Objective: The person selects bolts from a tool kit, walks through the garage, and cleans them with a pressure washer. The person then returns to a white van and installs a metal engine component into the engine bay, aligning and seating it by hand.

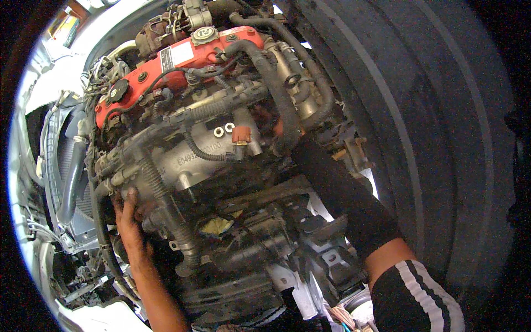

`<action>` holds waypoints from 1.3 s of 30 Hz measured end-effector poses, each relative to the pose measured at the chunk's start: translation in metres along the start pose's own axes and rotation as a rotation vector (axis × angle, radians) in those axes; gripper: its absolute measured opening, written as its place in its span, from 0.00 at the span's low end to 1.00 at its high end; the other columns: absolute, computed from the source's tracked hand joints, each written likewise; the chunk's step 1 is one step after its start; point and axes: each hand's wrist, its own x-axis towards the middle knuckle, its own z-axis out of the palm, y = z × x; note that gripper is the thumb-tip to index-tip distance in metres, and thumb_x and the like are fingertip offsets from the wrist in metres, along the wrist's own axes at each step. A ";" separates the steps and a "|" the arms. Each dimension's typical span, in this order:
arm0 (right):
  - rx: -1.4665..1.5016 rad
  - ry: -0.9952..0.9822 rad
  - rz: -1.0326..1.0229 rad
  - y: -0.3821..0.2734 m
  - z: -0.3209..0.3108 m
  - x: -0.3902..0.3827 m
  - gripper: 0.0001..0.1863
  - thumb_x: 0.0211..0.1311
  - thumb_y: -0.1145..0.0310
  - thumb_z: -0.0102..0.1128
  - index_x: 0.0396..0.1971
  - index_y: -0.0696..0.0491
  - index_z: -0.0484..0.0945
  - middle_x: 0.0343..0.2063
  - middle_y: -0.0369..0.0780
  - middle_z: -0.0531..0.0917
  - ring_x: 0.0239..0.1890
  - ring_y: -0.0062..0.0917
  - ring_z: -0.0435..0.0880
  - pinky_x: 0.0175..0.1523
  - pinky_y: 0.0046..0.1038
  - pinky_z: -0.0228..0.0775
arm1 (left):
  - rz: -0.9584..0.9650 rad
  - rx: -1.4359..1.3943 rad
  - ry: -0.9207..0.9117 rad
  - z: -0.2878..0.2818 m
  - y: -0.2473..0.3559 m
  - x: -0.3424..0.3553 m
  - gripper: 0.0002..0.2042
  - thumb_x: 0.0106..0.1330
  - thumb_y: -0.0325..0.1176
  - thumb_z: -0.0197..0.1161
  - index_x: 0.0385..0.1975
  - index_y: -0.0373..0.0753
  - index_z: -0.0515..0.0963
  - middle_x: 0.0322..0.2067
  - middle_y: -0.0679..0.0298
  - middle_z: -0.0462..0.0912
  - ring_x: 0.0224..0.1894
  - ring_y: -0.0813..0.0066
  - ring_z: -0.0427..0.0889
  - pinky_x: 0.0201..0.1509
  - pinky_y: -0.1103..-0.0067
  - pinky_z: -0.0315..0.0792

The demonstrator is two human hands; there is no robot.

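An engine with a red valve cover [182, 63] and a grey metal intake manifold [199, 157] fills the middle. My left hand [130, 213] reaches up to the manifold's left end, its visible fingers stretched out against the parts beside a black hose. Its other fingers are partly hidden. My right forearm, in a black sleeve [343, 191], stretches in from the lower right. Past the wrist, a thick black hose [271, 83] covers most of my right hand, so its grip does not show. On the manifold sit two small bright nuts [224, 130] beside an orange-brown connector [241, 134].
A ribbed corrugated hose [160, 188] runs down the engine's front. Below it lies a yellowish scrap [217, 226] among dark parts. The radiator [80, 182] stands at the left. A large dark ribbed panel [409, 110] rises along the right. Copper-coloured wires [342, 316] show at the bottom.
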 end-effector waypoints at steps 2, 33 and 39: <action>0.021 -0.008 0.025 -0.004 -0.004 -0.001 0.25 0.62 0.58 0.68 0.54 0.57 0.81 0.51 0.51 0.84 0.54 0.46 0.81 0.61 0.43 0.73 | 0.010 0.006 0.047 0.002 0.000 0.001 0.44 0.70 0.51 0.69 0.78 0.36 0.57 0.69 0.49 0.71 0.57 0.53 0.82 0.57 0.63 0.80; 0.159 -0.048 0.132 -0.031 -0.020 0.011 0.22 0.64 0.59 0.70 0.52 0.56 0.83 0.49 0.47 0.86 0.52 0.40 0.82 0.59 0.40 0.75 | 0.014 0.024 0.054 0.003 0.003 -0.003 0.46 0.70 0.53 0.70 0.78 0.32 0.54 0.68 0.48 0.72 0.59 0.54 0.81 0.59 0.63 0.79; 0.170 -0.060 0.136 -0.038 -0.022 0.010 0.21 0.64 0.59 0.70 0.52 0.56 0.83 0.48 0.46 0.86 0.51 0.39 0.83 0.59 0.39 0.75 | 0.016 0.013 0.008 -0.006 -0.006 0.004 0.47 0.70 0.53 0.69 0.79 0.32 0.53 0.69 0.47 0.71 0.63 0.53 0.79 0.64 0.62 0.75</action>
